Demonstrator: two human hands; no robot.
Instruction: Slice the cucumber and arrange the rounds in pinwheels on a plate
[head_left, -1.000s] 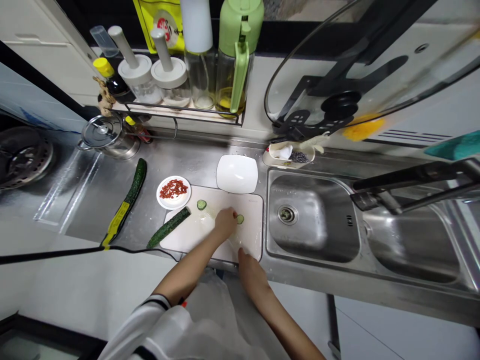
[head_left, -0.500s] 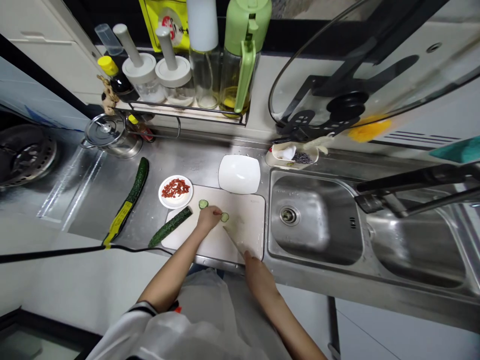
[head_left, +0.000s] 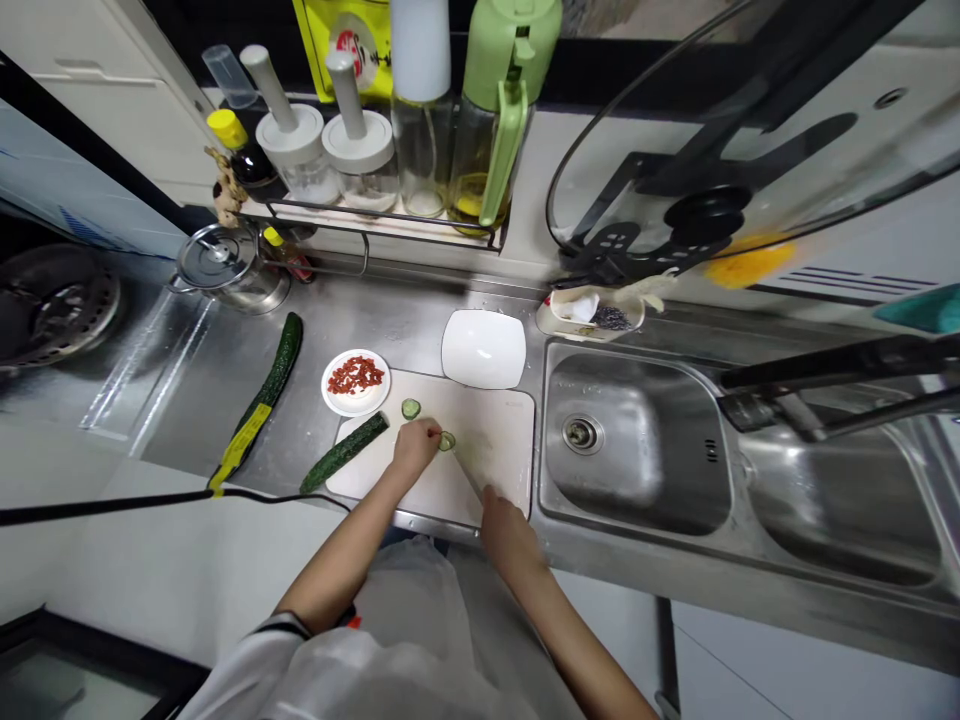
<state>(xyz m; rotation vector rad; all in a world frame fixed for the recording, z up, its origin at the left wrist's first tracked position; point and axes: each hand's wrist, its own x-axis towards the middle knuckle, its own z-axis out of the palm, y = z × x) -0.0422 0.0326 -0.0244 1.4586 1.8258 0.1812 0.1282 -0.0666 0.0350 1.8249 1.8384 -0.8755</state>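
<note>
My left hand [head_left: 417, 446] is closed, its fingertips pinching the edge of a cucumber slice [head_left: 447, 441] over the white cutting board [head_left: 427, 495]. In my right hand [head_left: 507, 528] is the handle of a knife [head_left: 469, 474], its blade angled up and left with the tip at the slice. Another cucumber slice [head_left: 410, 409] lies on the board just above my left hand. A cut cucumber piece [head_left: 345, 452] rests across the board's left edge. Whether the blade has entered the slice is too small to tell.
A small white plate [head_left: 330, 402] of red bits and a white dish [head_left: 484, 349] stand behind the board. A whole cucumber [head_left: 280, 365] with yellow tape lies left. The double sink [head_left: 637, 440] is right; a lidded pot [head_left: 225, 268] stands back left.
My right hand has brought the knife up and left, so its tip now meets the slice. The slice in my left hand looks slightly tilted. The view has shifted a little.
</note>
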